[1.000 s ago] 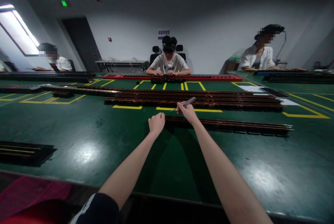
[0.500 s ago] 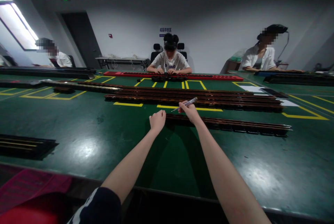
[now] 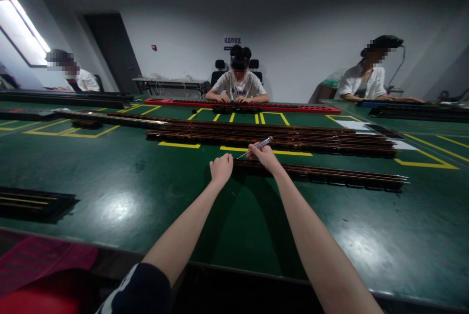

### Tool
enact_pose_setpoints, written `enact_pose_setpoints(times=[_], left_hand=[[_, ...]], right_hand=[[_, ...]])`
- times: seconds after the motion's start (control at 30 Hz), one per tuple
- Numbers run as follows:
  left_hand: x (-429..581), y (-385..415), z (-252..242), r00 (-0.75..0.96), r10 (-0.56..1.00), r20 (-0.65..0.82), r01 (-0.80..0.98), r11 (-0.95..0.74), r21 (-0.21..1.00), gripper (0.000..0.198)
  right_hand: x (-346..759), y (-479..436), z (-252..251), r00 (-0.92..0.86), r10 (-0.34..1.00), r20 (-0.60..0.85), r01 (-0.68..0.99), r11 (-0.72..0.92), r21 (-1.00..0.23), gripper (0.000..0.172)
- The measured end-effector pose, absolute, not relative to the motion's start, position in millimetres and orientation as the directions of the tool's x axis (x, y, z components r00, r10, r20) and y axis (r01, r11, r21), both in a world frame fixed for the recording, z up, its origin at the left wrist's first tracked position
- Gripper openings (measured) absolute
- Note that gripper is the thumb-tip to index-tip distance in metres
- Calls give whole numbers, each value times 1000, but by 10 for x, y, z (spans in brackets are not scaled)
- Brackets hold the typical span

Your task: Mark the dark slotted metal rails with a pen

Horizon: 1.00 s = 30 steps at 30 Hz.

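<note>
My right hand (image 3: 264, 155) is closed around a small screwdriver (image 3: 263, 143) with a see-through handle. Its thin shaft slants down and left, the tip close to my left hand's fingers. My left hand (image 3: 221, 169) is closed at the left end of a long dark strip assembly (image 3: 322, 173) with copper-coloured edges, which lies on the green table to the right. Fingers and the strip's end hide each other there, so the exact contact cannot be seen. Just beyond both hands lies a bundle of similar long strips (image 3: 274, 136).
More dark strips (image 3: 36, 204) lie at the near left of the green table (image 3: 146, 172). Yellow tape (image 3: 179, 145) marks its surface. Across the table a person (image 3: 238, 87) works at a red bar (image 3: 300, 108). Other people sit at far left and right. White paper (image 3: 405, 144) lies right.
The screwdriver and my right hand have shifted slightly left and down, bringing the tip nearer my left hand. My left hand stays in place.
</note>
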<state>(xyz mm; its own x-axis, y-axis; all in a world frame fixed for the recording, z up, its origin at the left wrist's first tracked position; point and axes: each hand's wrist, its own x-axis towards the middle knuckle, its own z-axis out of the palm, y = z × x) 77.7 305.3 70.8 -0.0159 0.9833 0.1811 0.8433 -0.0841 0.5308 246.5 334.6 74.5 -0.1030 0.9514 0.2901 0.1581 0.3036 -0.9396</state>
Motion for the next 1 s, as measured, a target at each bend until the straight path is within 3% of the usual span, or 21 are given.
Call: enact_pose_setpoints(times=[1.0], left_hand=[[784,3006,748,14,985,170,838,-105,536,38]], right_hand=[[2515,3361,707,-70,959,276,70,281,-957,49]])
